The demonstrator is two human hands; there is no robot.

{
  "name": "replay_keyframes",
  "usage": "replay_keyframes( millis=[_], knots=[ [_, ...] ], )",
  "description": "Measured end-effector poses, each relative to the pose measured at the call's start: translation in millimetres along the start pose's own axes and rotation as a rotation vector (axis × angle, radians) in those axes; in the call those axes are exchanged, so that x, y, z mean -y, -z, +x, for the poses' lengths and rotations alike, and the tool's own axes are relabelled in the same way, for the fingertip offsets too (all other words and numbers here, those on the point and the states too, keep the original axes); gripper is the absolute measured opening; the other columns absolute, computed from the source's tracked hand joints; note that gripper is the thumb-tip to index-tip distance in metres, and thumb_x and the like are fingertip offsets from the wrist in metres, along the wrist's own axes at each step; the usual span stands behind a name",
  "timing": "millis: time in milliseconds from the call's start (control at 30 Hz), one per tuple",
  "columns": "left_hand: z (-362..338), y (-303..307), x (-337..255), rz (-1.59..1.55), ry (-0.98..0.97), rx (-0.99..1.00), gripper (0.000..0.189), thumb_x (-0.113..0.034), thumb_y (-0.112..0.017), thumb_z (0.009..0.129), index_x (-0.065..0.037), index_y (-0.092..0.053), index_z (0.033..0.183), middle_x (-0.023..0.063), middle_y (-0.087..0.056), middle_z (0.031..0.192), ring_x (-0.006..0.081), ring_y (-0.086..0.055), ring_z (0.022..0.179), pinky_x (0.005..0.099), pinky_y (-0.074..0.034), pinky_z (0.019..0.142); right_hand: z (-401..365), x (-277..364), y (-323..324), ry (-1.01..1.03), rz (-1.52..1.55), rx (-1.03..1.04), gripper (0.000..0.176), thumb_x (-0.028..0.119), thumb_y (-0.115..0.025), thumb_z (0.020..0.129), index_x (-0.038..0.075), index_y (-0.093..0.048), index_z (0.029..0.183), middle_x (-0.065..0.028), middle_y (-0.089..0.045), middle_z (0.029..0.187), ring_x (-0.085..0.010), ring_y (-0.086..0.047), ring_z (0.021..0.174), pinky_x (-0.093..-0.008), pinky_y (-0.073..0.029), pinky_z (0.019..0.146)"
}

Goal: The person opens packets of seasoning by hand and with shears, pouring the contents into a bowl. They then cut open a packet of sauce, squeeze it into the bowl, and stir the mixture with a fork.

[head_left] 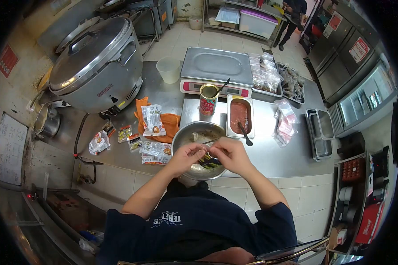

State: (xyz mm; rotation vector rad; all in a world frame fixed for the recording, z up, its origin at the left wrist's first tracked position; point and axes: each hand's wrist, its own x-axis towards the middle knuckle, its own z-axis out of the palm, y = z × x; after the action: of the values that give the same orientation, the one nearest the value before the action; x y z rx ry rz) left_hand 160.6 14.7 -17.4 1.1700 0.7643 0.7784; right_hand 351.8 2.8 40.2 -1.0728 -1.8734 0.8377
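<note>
Both hands are over a round steel bowl [177, 140] near the table's front edge. My left hand [186, 158] and my right hand [231, 154] meet above it, fingers pinched together on something small and pale that I cannot make out. Inside the bowl lie dark and yellow-green pieces [211, 162], with brownish residue at the far side. Behind the bowl stand an open red can [207, 106] with a dark spoon in it and a rectangular steel tray of red sauce [240, 112] with another dark spoon.
Left of the bowl lie white printed packets [152, 120] on an orange cloth [171, 121]. A large cooker [99, 70] stands back left. A scale [216, 66], plastic cup [168, 70], bagged items [264, 74] and steel pans [325, 126] are around. Another person [292, 20] stands far back.
</note>
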Motion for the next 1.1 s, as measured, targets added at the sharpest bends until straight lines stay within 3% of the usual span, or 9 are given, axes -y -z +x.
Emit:
replay_keyframes(
  millis=[133,167,300,467,533,633,733,967,1100],
  knots=[
    [9,11,24,-0.632,0.252,0.026,0.019,-0.020,-0.054,0.092,-0.007,-0.058,0.105,0.0022,-0.062,0.095,0.0115,-0.061,0.085,0.0267,-0.050,0.078,10,-16,-11,-0.146,0.050,-0.070,0.011,0.010,-0.064,0.081,0.000,-0.060,0.080,-0.0078,-0.057,0.067,-0.0162,-0.054,0.057,-0.0276,-0.041,0.053],
    [10,9,31,-0.694,0.275,-0.011,0.021,-0.021,-0.055,0.091,-0.006,-0.057,0.106,0.0037,-0.062,0.099,0.0121,-0.060,0.089,0.0276,-0.050,0.079,9,-21,-14,-0.301,0.178,-0.034,0.013,0.011,-0.067,0.080,0.000,-0.060,0.080,-0.0034,-0.058,0.067,-0.0093,-0.054,0.059,-0.0246,-0.043,0.054],
    [11,6,35,-0.704,0.208,-0.088,0.022,-0.023,-0.052,0.093,-0.007,-0.054,0.108,0.0056,-0.062,0.101,0.0162,-0.060,0.095,0.0322,-0.049,0.085,5,-45,-30,-0.417,0.398,0.018,0.013,0.007,-0.071,0.076,0.000,-0.062,0.082,-0.0001,-0.062,0.073,-0.0059,-0.056,0.065,-0.0219,-0.047,0.059],
    [16,8,45,-0.887,0.372,-0.029,0.027,-0.029,-0.046,0.095,-0.009,-0.054,0.110,0.0044,-0.061,0.104,0.0162,-0.059,0.098,0.0316,-0.048,0.087,3,-53,-43,-0.369,0.354,-0.113,0.010,0.005,-0.069,0.077,0.000,-0.065,0.083,-0.0023,-0.064,0.075,-0.0084,-0.059,0.066,-0.0236,-0.047,0.061],
    [23,2,45,-0.667,0.329,-0.256,0.026,-0.031,-0.053,0.092,-0.009,-0.057,0.105,0.0019,-0.062,0.095,0.0135,-0.061,0.085,0.0304,-0.050,0.074,-1,-53,-46,-0.348,0.336,-0.134,0.008,0.004,-0.069,0.076,0.000,-0.066,0.083,-0.0037,-0.065,0.077,-0.0109,-0.060,0.068,-0.0247,-0.048,0.062],
    [38,20,54,-0.500,0.367,-0.185,0.024,-0.030,-0.054,0.092,-0.009,-0.058,0.102,0.0033,-0.062,0.085,0.0126,-0.061,0.075,0.0291,-0.051,0.067,-12,-55,-50,0.035,-0.109,-0.198,0.013,0.004,-0.069,0.069,0.006,-0.068,0.082,-0.0057,-0.064,0.085,-0.0244,-0.060,0.083,-0.0340,-0.045,0.074],
    [45,16,48,-0.349,0.346,-0.191,0.020,-0.026,-0.051,0.094,-0.007,-0.058,0.095,0.0030,-0.062,0.080,0.0115,-0.060,0.067,0.0248,-0.049,0.056,-25,-49,-52,0.220,-0.227,-0.192,0.014,0.005,-0.069,0.069,0.009,-0.067,0.083,-0.0036,-0.064,0.086,-0.0217,-0.060,0.085,-0.0359,-0.043,0.077],
    [69,19,78,0.159,0.263,-0.294,0.026,-0.029,-0.054,0.092,-0.003,-0.059,0.087,0.0007,-0.058,0.073,0.0079,-0.051,0.061,0.0267,-0.041,0.052,-53,-45,-63,0.255,-0.154,-0.168,0.013,0.000,-0.066,0.071,0.006,-0.063,0.082,-0.0064,-0.062,0.085,-0.0228,-0.060,0.085,-0.0349,-0.044,0.074],
    [72,22,70,0.711,0.132,-0.289,0.029,-0.029,-0.059,0.088,-0.001,-0.058,0.092,0.0073,-0.059,0.073,0.0193,-0.052,0.061,0.0322,-0.043,0.056,-63,-46,-57,0.232,-0.082,-0.197,0.013,-0.002,-0.065,0.071,0.005,-0.063,0.083,-0.0093,-0.062,0.085,-0.0256,-0.060,0.081,-0.0344,-0.045,0.069]
  ],
)
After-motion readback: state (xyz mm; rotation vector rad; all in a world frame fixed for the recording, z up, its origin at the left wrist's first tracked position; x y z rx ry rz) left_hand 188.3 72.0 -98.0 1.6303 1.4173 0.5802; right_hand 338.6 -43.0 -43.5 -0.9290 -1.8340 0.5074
